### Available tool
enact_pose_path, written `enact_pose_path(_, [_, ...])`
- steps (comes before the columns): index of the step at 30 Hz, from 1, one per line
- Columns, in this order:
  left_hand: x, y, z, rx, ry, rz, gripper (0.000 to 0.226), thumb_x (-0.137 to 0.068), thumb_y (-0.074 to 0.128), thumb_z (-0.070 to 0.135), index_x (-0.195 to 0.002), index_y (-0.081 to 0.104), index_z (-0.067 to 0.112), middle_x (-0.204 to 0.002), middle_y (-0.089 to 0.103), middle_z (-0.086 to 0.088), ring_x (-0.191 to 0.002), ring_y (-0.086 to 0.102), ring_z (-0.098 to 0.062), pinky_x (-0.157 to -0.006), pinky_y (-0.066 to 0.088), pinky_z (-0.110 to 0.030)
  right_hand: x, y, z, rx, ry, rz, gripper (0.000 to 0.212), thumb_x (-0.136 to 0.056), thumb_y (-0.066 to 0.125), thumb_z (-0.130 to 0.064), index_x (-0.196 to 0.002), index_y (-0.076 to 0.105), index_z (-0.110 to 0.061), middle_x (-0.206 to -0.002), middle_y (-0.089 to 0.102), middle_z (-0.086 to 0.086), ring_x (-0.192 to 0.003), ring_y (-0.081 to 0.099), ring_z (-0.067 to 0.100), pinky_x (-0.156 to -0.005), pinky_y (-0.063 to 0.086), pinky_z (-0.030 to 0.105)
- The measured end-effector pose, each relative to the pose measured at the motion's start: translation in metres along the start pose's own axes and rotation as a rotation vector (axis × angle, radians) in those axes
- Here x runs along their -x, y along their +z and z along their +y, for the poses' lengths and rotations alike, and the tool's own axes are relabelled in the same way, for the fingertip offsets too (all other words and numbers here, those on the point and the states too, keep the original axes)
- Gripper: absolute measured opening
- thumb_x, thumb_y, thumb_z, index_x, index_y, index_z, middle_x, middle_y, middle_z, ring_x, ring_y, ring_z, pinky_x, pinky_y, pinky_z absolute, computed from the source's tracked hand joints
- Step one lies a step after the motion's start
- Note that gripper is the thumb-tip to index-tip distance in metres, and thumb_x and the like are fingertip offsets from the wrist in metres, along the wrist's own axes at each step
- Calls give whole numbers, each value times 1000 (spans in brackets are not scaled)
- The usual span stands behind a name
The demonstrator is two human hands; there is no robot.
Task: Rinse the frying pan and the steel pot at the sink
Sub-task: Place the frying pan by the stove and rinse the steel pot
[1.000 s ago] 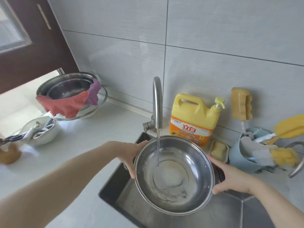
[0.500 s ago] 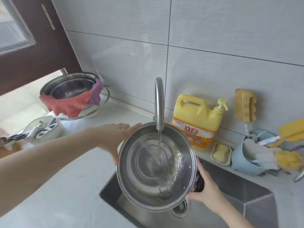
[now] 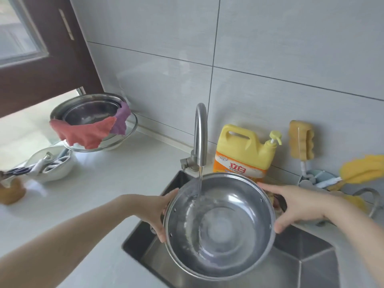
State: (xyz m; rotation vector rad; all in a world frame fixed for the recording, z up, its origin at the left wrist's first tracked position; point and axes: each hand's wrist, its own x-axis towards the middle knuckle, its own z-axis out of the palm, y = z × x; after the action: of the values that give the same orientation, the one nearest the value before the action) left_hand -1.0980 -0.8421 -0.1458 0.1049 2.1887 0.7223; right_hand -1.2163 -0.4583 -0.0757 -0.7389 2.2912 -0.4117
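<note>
Both hands are now cradling the steel pot (image 3: 219,225) over the sink (image 3: 291,265), near its back-left corner: the left hand (image 3: 154,213) is gripping the left rim again, the right hand (image 3: 291,206) the opposite one. Leveled from its earlier tilt, the round, shiny bowl is catching the faucet (image 3: 200,138) stream, so rinsing is continuing.

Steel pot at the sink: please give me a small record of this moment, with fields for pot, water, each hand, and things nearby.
pot: steel pot held over the sink, opening facing the camera
water: stream from the tap lands inside the pot, left of centre
left hand: holds the left rim
right hand: holds the right rim
nearby: yellow detergent bottle behind the pot
</note>
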Motion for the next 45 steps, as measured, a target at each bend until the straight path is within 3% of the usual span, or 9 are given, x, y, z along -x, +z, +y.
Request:
enact_pose_path(3, [10,-16,6,-12,-2,-70,135,-62,91,32,-150,-10,45,-107,53,30,-66,61,16,-70,45,-10,4,28,16,-247,-37,-58,108,-51,92,-29,-128,30,-72,-134,51,-30,-120,51,-5,-101,48,32])
enact_pose_path(6, [26,-36,11,-22,40,-37,127,-59,94,30,-147,4,48,-123,53,20,-87,62,7,-63,47,-8,-3,79,27,-370,-110,6,119,-49,93,-23,-142,26,-58,-140,37,-42,-133,30,-16,-116,27,24])
enact_pose_path(10, [38,-44,9,-351,35,221,149,-50,93,51,-147,-20,44,-155,27,7,-142,28,-15,-112,33,-32,-19,134,23,-525,-151,288,131,-42,94,-19,-142,20,-58,-137,39,-43,-124,28,-28,-96,30,-1])
enact_pose_path(16, [19,-14,-1,-718,60,657,156,-50,73,81,-142,-40,27,-115,45,5,-108,49,-15,-93,38,-27,-21,130,17,-405,-230,596,131,-52,96,-20,-141,11,-67,-129,35,-36,-116,38,-19,-91,30,-1])
enact_pose_path(22, [-25,26,-16,-715,160,1041,169,-31,75,83,-155,-7,5,-82,58,0,-69,59,-20,-80,34,-34,-5,125,41,-99,-170,730,129,-60,92,-20,-142,4,-66,-117,34,-27,-89,53,7,-76,45,9])
enact_pose_path(30, [-42,51,-5,-881,375,1412,104,-76,67,59,-144,20,-3,-90,61,-13,-74,59,-30,-82,41,-45,37,124,43,164,-95,892,147,-41,98,-16,-155,8,-36,-109,44,6,-88,48,12,-52,53,26])
enact_pose_path(33, [-44,50,3,-888,422,1489,96,-81,68,52,-142,20,-3,-98,49,-13,-78,50,-29,-83,41,-48,53,119,36,227,-177,1000,110,-72,84,-30,-154,10,-36,-109,44,11,-89,49,17,-49,55,31])
enact_pose_path(35, [-42,47,8,-884,468,1540,91,-84,68,51,-141,20,-2,-99,46,-12,-80,48,-29,-83,41,-49,59,116,41,370,-268,1070,66,-97,45,-51,-153,15,-33,-108,44,13,-87,52,21,-51,58,36])
enact_pose_path(45, [-45,44,16,-871,535,1584,89,-86,67,47,-143,19,-2,-96,53,-14,-82,51,-30,-85,41,-50,65,105,44,385,-261,1109,54,-99,33,-55,-142,27,-23,-108,43,15,-86,49,22,-54,58,39])
